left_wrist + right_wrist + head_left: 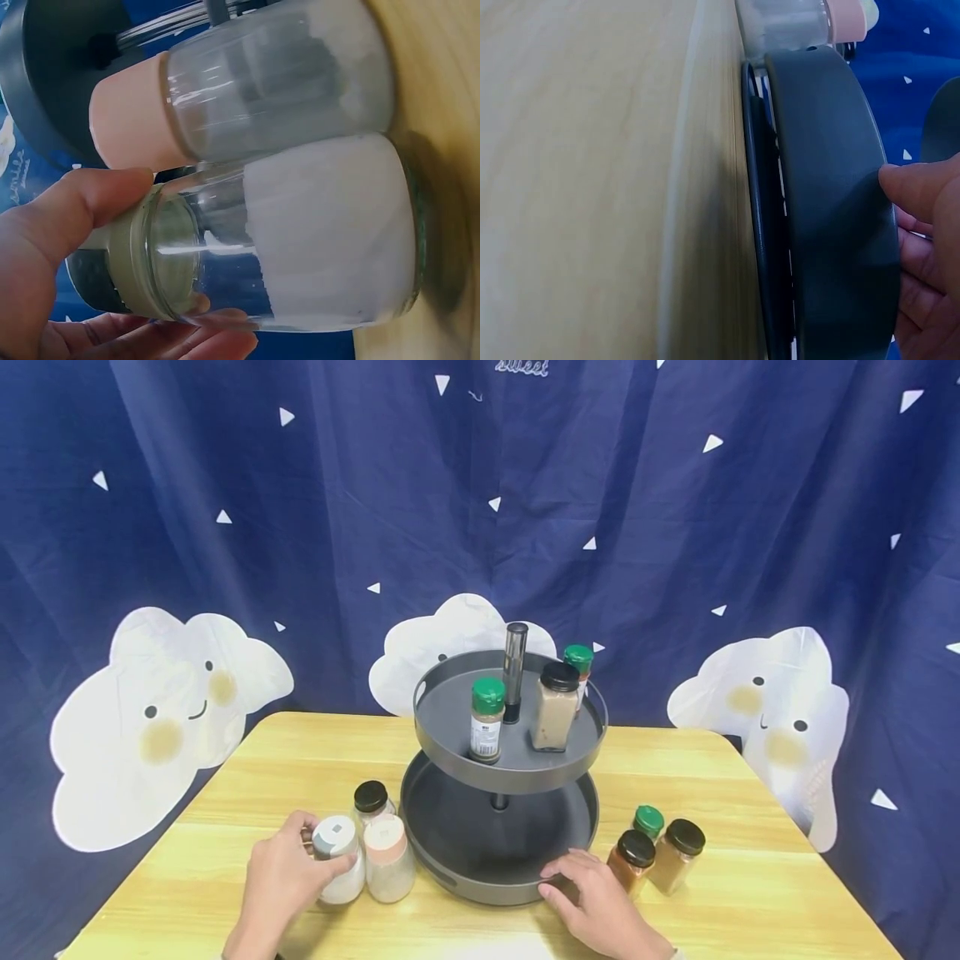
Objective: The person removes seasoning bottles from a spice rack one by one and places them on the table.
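My left hand (281, 877) grips a glass shaker jar (345, 883) with a grey-and-white lid. In the left wrist view the thumb lies at the lid of this jar (330, 240) and the fingers curl under its other side; white powder fills its lower part. Right beside it stands a similar jar (390, 872) with a pink lid, and behind them a black-lidded jar (371, 802). My right hand (596, 906) pinches the front rim of the lower tray of a dark grey two-tier turntable (495, 893), thumb outside and fingers inside, seen also in the right wrist view.
On the upper tray (457, 760) stand a green-capped spice bottle (486, 727), a black-lidded jar (556, 710) and another green-capped bottle (578, 662). Right of the turntable are two black-lidded jars (677, 860) and a green-capped bottle (648, 821). A blue curtain hangs behind the wooden table (780, 893).
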### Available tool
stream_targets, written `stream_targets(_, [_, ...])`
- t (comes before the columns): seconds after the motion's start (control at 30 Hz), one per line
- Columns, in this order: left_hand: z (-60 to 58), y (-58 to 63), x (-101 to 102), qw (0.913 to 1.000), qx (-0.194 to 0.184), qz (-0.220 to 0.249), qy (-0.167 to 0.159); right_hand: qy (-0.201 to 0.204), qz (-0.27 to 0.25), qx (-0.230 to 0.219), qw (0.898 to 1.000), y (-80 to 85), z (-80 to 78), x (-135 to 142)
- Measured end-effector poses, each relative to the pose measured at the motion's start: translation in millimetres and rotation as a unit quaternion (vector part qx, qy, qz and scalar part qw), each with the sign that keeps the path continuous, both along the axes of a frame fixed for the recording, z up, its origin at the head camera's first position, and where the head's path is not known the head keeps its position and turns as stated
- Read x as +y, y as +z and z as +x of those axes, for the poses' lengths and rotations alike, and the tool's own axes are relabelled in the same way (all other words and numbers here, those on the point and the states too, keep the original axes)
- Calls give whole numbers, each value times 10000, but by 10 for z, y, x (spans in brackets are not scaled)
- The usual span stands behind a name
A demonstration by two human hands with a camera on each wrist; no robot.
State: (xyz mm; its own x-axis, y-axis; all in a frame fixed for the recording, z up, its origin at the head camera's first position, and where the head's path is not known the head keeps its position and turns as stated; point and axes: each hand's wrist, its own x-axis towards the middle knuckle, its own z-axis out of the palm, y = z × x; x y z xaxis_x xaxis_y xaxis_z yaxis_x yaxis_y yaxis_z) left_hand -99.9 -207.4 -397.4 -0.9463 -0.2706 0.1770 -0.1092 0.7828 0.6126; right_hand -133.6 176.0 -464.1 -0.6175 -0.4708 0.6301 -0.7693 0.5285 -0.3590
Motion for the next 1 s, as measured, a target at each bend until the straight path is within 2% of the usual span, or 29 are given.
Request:
stream_targets(0.43, [-54, -99, -31, 10000, -15, -24, -59, -48, 0, 110, 9999, 34, 15, -20])
stream_targets(0.67, [-79, -85, -59, 9992, -322, -131, -215, -51, 38, 8, 10000, 25, 8, -11])
stream_targets(1.0, [-67, -30, -35, 9968, -541, -358, -467, -7, -2, 39, 10000, 36, 22, -12])
